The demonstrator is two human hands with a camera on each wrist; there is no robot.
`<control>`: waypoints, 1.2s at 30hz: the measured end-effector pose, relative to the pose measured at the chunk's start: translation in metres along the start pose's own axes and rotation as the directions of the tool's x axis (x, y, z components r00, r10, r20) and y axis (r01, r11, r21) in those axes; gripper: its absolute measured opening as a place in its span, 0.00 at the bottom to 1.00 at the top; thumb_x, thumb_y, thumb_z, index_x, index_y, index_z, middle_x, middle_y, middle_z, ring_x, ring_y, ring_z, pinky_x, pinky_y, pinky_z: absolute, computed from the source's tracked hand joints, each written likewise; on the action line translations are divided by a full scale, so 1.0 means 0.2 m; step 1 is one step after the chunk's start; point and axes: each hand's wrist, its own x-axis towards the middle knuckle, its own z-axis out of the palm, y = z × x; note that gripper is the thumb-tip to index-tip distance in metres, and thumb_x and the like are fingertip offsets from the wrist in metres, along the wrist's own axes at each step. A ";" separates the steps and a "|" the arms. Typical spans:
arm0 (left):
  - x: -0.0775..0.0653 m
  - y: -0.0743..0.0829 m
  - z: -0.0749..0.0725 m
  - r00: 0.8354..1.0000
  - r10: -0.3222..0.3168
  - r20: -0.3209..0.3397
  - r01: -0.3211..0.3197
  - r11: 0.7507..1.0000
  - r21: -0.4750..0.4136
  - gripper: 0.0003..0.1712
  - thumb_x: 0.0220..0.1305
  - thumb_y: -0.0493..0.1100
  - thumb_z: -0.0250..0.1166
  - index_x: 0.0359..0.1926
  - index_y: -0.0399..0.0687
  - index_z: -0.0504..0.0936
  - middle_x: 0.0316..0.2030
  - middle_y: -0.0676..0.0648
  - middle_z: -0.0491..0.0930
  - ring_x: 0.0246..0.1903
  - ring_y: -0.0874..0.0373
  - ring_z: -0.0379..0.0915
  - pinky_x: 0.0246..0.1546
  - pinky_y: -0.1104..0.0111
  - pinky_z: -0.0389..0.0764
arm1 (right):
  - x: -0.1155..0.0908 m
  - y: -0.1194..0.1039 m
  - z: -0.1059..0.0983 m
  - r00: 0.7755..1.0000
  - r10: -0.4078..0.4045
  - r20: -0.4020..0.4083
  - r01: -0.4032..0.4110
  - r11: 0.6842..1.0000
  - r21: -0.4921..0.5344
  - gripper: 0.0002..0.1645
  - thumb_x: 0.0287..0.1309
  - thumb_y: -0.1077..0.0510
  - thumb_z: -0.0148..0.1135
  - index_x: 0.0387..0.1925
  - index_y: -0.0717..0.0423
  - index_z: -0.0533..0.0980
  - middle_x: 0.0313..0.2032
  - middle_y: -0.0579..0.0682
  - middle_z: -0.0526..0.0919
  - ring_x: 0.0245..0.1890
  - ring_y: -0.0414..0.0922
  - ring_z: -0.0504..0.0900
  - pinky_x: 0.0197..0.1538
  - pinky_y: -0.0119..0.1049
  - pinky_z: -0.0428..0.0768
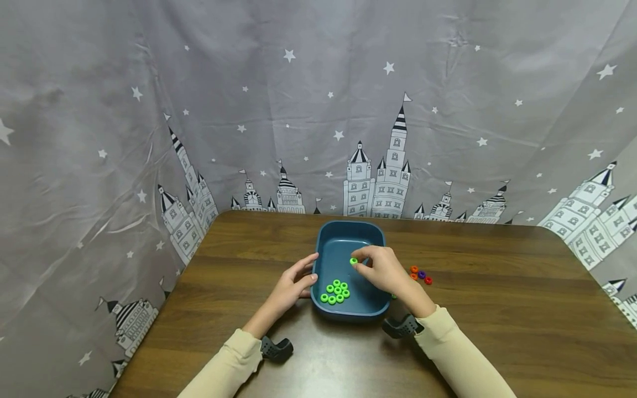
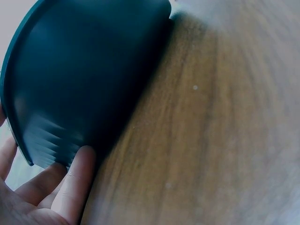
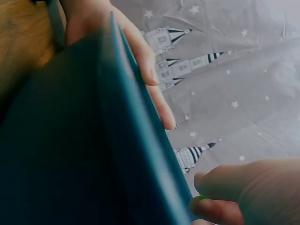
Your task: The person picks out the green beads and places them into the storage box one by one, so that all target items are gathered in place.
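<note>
A deep blue rectangular bin (image 1: 350,313) with rounded corners stands on the table, and several bright green ring beads (image 1: 340,291) lie at its near left. My right hand (image 1: 382,270) is over the bin, pinching one green ring bead (image 1: 354,261) between thumb and forefinger. In the right wrist view only a sliver of that held bead (image 3: 202,197) shows between the fingertips. At the bin's left side my left hand (image 1: 291,284) rests with its fingers extended against the wall and rim. The left wrist view shows fingers (image 2: 77,183) touching the bin's outer wall (image 2: 89,70).
Right of the bin, on the brown wooden table (image 1: 497,287), lie orange ring beads (image 1: 414,269), a purple one (image 1: 422,274) and a red one (image 1: 428,281). A bit of green (image 1: 393,296) shows beside the right forearm. Behind the table hangs a grey curtain (image 1: 308,110) with castles and stars.
</note>
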 end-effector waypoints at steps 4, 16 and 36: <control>0.00 0.00 0.00 1.000 0.006 0.004 -0.006 1.000 0.001 0.33 0.75 0.38 0.56 0.78 0.42 0.60 0.70 0.26 0.66 0.58 0.37 0.78 0.43 0.62 0.90 | 0.01 -0.01 0.03 1.000 -0.016 0.027 0.016 1.000 0.002 0.13 0.61 0.61 0.67 0.45 0.63 0.86 0.38 0.54 0.90 0.28 0.38 0.79 0.33 0.27 0.80; 0.00 0.01 0.00 1.000 -0.001 0.017 0.001 1.000 -0.009 0.33 0.76 0.39 0.56 0.78 0.44 0.60 0.70 0.26 0.65 0.58 0.38 0.77 0.44 0.61 0.90 | 0.04 -0.01 0.08 0.996 -0.040 0.080 0.042 0.999 -0.014 0.13 0.61 0.61 0.67 0.46 0.63 0.86 0.38 0.54 0.90 0.31 0.41 0.84 0.35 0.31 0.84; -0.01 0.00 0.00 1.000 0.003 0.020 -0.002 1.000 -0.007 0.33 0.76 0.40 0.55 0.78 0.45 0.60 0.71 0.27 0.65 0.60 0.37 0.76 0.45 0.62 0.90 | 0.05 -0.04 0.15 0.986 -0.016 0.165 0.032 0.995 -0.095 0.09 0.58 0.64 0.69 0.41 0.61 0.87 0.35 0.52 0.90 0.37 0.46 0.87 0.41 0.42 0.87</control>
